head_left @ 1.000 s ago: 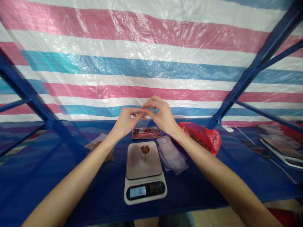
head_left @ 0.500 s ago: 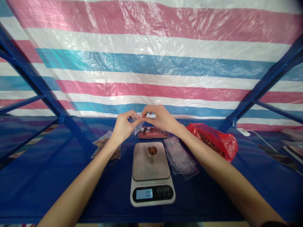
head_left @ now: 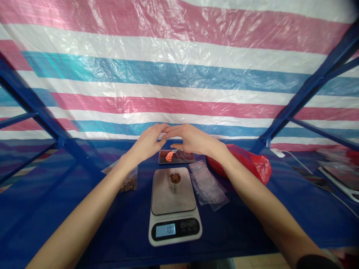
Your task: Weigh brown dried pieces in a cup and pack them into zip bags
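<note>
My left hand [head_left: 150, 140] and my right hand [head_left: 189, 138] meet fingertip to fingertip above the back of the table. Only a sliver of a small clear plastic bag [head_left: 162, 135] shows between them, at the left fingertips; the fingers hide the rest. My left hand is closed on it. The right fingers stretch across to the left fingertips, with the thumb held apart below. Nearer me, a kitchen scale [head_left: 159, 200] carries a small cup [head_left: 175, 180] heaped with brown dried pieces, and its display reads 10.0.
A phone [head_left: 176, 157] lies behind the scale. Flat clear zip bags [head_left: 209, 185] overlap at its right, beside a red plastic bag [head_left: 259, 168]. A filled clear bag [head_left: 130, 183] sits under my left forearm. Blue frame bars rise at both sides; a cable [head_left: 297, 160] runs at right.
My right thumb and fingers have spread from a pinch. The clear bag, plainly visible before, is now mostly hidden. The whole view has shifted slightly, and the phone's picture differs.
</note>
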The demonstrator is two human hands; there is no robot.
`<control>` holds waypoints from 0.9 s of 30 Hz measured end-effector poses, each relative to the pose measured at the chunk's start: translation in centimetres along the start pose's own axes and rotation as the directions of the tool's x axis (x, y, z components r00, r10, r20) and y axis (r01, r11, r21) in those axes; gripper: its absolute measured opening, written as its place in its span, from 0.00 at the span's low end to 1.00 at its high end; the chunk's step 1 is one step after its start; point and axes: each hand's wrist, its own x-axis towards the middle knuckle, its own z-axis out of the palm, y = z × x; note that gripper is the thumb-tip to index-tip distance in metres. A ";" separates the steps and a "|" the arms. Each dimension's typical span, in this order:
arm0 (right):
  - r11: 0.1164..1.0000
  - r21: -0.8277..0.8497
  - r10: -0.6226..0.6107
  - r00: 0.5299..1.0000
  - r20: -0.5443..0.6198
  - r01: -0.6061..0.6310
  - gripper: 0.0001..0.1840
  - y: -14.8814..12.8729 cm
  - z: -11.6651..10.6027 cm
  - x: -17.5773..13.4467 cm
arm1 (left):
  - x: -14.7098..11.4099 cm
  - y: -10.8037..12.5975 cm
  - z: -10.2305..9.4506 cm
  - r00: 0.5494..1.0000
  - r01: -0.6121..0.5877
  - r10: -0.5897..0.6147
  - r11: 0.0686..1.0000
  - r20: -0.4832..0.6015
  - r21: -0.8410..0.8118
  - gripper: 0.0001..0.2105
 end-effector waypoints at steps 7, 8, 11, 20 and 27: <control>0.982 -0.154 0.126 0.986 0.107 -0.109 0.16 -2.1 0.6 -0.3 | 1.0 1.6 -0.7 0.994 -0.089 0.076 0.982 0.083 0.166 0.11; 0.978 -0.177 0.129 0.984 0.119 -0.107 0.13 -2.2 0.7 -0.3 | 1.0 1.7 -0.7 0.993 -0.099 0.085 0.979 0.083 0.176 0.12; 0.976 -0.215 0.075 0.989 0.128 -0.046 0.10 -2.6 1.2 -0.4 | 0.6 1.8 -0.7 0.990 -0.124 0.114 0.982 0.077 0.141 0.15; 0.995 0.071 -0.078 0.986 0.147 0.068 0.15 -3.7 0.3 0.0 | -2.6 0.9 -1.1 0.999 -0.021 0.016 0.993 0.040 0.115 0.06; 0.945 0.259 0.274 0.917 -0.291 -0.200 0.13 -4.4 1.2 -6.8 | -8.0 -0.9 0.0 1.000 0.008 -0.008 0.996 -0.009 0.086 0.10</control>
